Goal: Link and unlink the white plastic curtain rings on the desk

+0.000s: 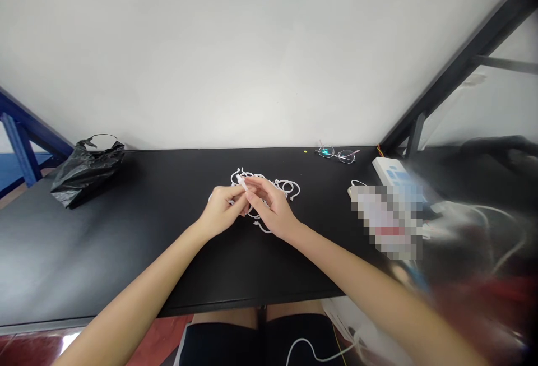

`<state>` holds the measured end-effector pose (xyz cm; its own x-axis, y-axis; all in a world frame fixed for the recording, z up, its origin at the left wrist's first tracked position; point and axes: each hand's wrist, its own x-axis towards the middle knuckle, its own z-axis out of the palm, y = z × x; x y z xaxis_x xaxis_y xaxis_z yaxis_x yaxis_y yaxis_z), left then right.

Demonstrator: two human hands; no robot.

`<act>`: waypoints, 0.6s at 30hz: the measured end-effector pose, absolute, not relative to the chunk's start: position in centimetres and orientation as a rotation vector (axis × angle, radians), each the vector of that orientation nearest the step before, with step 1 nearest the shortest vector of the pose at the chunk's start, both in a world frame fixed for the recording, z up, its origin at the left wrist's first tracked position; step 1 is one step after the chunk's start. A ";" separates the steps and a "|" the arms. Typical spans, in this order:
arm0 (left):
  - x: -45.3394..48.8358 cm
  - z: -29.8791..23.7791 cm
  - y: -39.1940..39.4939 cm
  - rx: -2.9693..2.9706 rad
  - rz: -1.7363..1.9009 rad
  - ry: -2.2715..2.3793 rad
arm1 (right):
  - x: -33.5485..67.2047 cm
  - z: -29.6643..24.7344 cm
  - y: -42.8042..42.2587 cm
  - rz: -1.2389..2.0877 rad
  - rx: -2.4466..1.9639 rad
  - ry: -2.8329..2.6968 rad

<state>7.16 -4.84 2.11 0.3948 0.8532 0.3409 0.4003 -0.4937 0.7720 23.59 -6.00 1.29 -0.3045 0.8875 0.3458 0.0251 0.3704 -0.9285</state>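
Note:
A tangle of white cable (284, 188) lies on the black desk (126, 231), just beyond my hands. My left hand (222, 209) and my right hand (271, 207) meet over it at the middle of the desk. Both pinch the same small white plug end (242, 183) of the cable between thumb and fingertips, fingers closed. The plug is lifted slightly above the rest of the tangle. Parts of the cable are hidden under my hands.
A crumpled black plastic bag (86, 170) sits at the back left. Eyeglasses (337, 154) lie at the back near the wall. A white power strip (393, 173) and more white cords (483, 220) crowd the right side, partly blurred. A black frame post (458, 66) rises at right.

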 end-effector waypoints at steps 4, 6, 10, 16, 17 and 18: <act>4.2 2.8 -3.2 2.387 0.895 1.654 | 23.5 1.2 -6.0 0.918 -0.907 -1.707; 2.3 3.1 -2.2 2.345 0.673 2.028 | 23.6 0.8 -5.9 0.736 -0.921 -1.793; -1.0 3.4 -1.0 2.075 0.354 2.266 | 23.8 -0.3 -5.3 0.509 -0.888 -1.978; -3.3 3.7 -0.9 1.899 0.153 2.388 | 24.1 -1.1 -4.8 0.421 -0.938 -2.113; -3.5 3.8 -0.9 1.881 0.146 2.398 | 24.2 -1.1 -4.8 0.415 -0.951 -2.130; -3.6 3.9 -1.0 1.863 0.145 2.413 | 24.2 -1.0 -4.8 0.414 -0.963 -2.144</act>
<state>-3.61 -0.97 3.87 -0.2524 0.9675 -0.0128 0.9590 0.2519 0.1298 24.21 -4.83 -1.02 -0.4472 0.7453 0.4946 0.5076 0.6667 -0.5457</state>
